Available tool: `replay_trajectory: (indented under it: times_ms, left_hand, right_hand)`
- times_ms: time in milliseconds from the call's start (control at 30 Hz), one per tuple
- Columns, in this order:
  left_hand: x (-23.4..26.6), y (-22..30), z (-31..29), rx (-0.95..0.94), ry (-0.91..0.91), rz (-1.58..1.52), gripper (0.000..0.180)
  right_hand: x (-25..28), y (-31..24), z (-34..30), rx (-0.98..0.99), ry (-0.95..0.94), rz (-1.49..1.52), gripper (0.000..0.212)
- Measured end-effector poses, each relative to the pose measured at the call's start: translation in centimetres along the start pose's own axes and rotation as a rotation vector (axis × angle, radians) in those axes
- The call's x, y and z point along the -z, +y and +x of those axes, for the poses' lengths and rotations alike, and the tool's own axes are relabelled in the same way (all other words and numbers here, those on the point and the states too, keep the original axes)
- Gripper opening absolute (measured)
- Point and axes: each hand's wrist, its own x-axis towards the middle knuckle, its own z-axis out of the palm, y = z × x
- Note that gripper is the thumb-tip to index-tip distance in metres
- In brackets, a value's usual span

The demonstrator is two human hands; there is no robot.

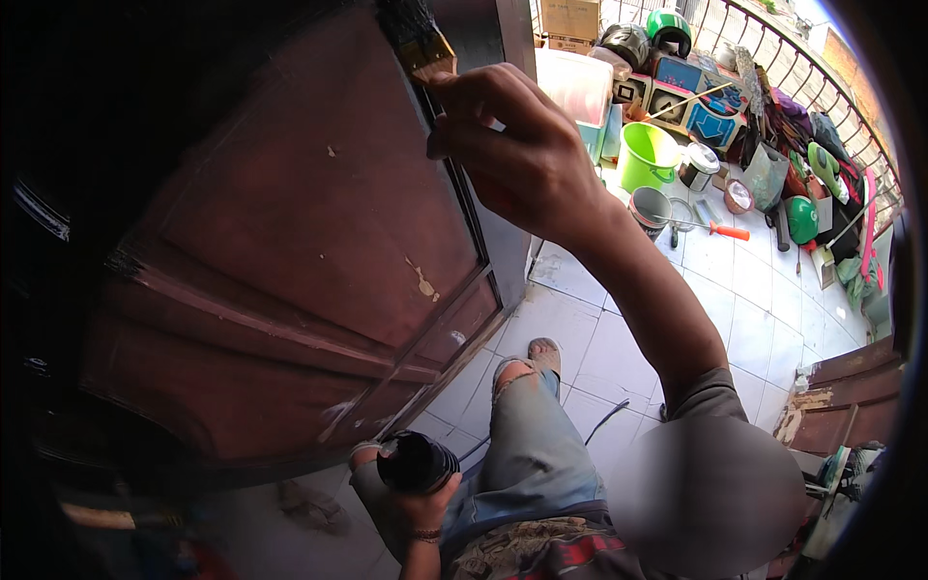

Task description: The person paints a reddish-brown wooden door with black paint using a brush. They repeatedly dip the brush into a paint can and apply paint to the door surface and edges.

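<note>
My right hand [527,145] is closed round the wooden handle of a paintbrush [430,58], raised at the upper middle. The dark, paint-loaded bristles point up along the edge of a reddish-brown wooden door [319,203]. Dark paint covers the door's upper and left parts, while the panel in the middle shows bare brown with a few pale patches. Low down, near my knee, my left hand [430,507] grips a black paint container [414,462]; its inside looks dark.
On the white tiled floor [619,348] at the upper right stand a lime-green bucket [646,159], a paint can [698,166], a grey pot [650,208] and an orange-handled tool [729,232]. Helmets [669,31], boxes and bags crowd the railing. A brown wooden piece [851,396] is at the right.
</note>
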Motion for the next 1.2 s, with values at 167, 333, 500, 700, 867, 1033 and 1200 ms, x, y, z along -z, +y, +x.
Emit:
replay_trajectory:
  times_ms: [167,333,500,700,867,1033,1200]
  left_hand:
    - [-1.1,-3.1,0.7,0.035,0.0,-0.081,0.074]
    - [-1.9,-1.5,1.9,0.088,-0.079,-0.065,0.054]
    - [-1.4,-1.0,2.2,0.082,-0.146,0.12,0.063]
    - [-2.3,-1.1,3.1,-0.002,-0.137,0.08,0.069]
    - [-2.4,-1.8,3.4,0.057,-0.194,0.15,0.07]
    - [-3.3,-1.5,3.5,0.037,-0.184,0.115,0.067]
    - [-2.6,-2.7,3.1,0.052,-0.235,0.175,0.072]
  right_hand:
    - [-2.0,0.3,-8.8,-0.113,-0.185,0.066,0.028]
    - [-2.0,-5.2,-23.4,-1.178,0.194,0.468,0.011]
    - [-4.1,-9.2,-31.1,-1.88,0.742,0.76,0.022]
    - [-6.5,-8.1,-32.0,-1.683,0.545,0.942,0.019]
    - [-9.3,-5.6,-32.4,-1.561,0.652,0.756,0.017]
    - [-7.7,-8.0,-31.0,-1.333,0.418,0.429,0.012]
    - [-7.5,-7.6,-30.5,-0.866,0.204,0.276,0.023]
